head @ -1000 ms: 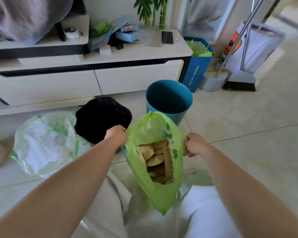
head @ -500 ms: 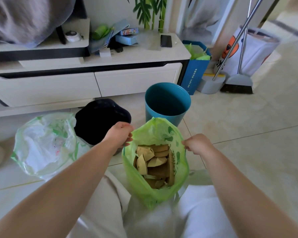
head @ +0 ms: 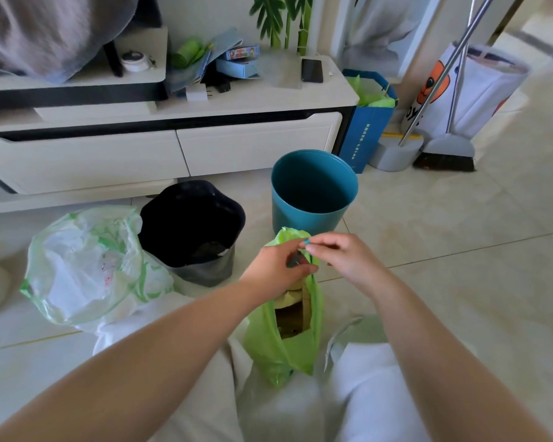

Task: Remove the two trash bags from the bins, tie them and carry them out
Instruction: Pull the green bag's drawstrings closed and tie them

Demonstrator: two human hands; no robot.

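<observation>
green bag (head: 270,346) with brown cardboard pieces (head: 292,317) inside

Bright daylight, soft shadows, wide-angle edge distortion

The left hand (head: 275,269) and right hand (head: 345,260) are bare, forearms (head: 160,355) too. Loose off-white trousers (head: 367,397) cover the 2 legs.

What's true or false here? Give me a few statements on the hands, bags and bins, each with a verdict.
1. The left hand and right hand hold the top of the green trash bag. True.
2. A bag lines the teal bin. False: no bag is in it.
3. The white-and-green bag lies left of the black bin. True.
4. The phone lies on the floor. False: it is on the TV cabinet.
</observation>
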